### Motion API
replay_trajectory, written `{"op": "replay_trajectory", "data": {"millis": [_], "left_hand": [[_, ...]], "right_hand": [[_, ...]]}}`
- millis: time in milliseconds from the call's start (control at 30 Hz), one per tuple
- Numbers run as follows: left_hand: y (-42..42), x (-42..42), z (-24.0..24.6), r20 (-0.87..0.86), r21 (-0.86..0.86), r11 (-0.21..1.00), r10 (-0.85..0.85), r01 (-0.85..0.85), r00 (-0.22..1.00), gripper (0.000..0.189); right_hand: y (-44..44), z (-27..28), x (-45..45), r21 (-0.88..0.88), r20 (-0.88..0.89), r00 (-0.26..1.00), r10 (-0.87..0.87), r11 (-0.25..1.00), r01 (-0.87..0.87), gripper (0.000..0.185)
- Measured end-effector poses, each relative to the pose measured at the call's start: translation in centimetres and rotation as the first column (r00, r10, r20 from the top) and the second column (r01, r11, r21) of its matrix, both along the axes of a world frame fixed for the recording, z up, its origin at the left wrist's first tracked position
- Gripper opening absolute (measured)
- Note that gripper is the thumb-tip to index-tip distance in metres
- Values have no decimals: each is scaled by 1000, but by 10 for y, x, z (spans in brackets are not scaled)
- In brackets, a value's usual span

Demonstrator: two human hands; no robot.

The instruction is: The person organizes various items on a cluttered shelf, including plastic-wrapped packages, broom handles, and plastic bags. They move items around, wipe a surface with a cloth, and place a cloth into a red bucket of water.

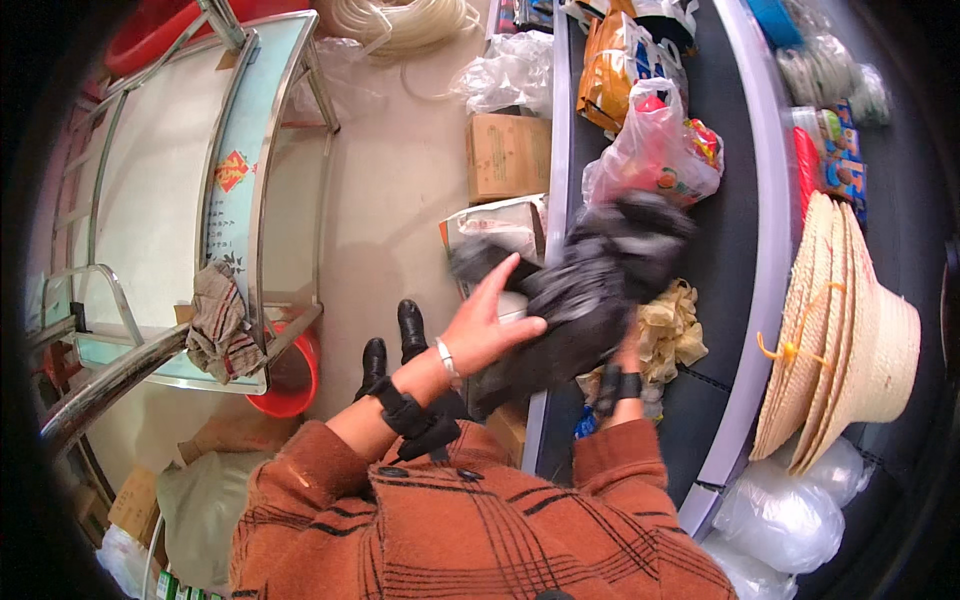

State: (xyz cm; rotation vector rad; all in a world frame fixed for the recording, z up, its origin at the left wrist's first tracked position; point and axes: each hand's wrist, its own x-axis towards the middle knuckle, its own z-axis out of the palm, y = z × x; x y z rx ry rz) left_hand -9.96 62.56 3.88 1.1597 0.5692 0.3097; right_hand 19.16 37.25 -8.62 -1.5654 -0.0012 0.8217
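A black plastic bag [577, 300], blurred by motion, is in front of me over the edge of the dark shelf [694, 420]. My left hand [484, 330] is beside its left side with thumb and fingers spread; whether it touches the plastic is unclear. Behind the bag's lower right side, my right hand [628, 349] is mostly hidden, and its grip cannot be made out. Crumpled yellowish plastic bags [671, 330] lie close to that hand. Just beyond the black bag sits a translucent carrier bag [656, 157] with red and colourful packs inside.
Stacked straw hats [832, 337] and clear plastic bundles [784, 510] line the right. A cardboard box [510, 156] stands on the floor along the shelf's left edge. To my left are a metal-framed table [289, 45], a draped cloth [221, 322] and a red bucket [289, 382].
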Motion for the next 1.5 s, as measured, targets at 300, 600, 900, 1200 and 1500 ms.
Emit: {"op": "replay_trajectory", "data": {"millis": [300,600,900,1200,1500], "left_hand": [[30,-161,-102,-615,-397,847,42,-355,788,48],[-43,-264,-149,-832,-375,728,8,-574,554,41],[-48,-245,-155,-804,-452,723,-78,-522,589,35],[-64,-289,-162,-880,-315,743,4,-591,474,38],[-81,-289,-158,-864,-339,709,26,-618,503,37]], "right_hand": [[-39,95,167,-144,381,782,-493,804,577,39],[10,88,202,-152,643,613,-460,707,690,38],[57,63,165,-181,829,501,-247,729,660,38],[49,42,172,-355,170,947,-272,880,317,40],[56,72,153,-403,534,776,-337,705,584,58]]}}
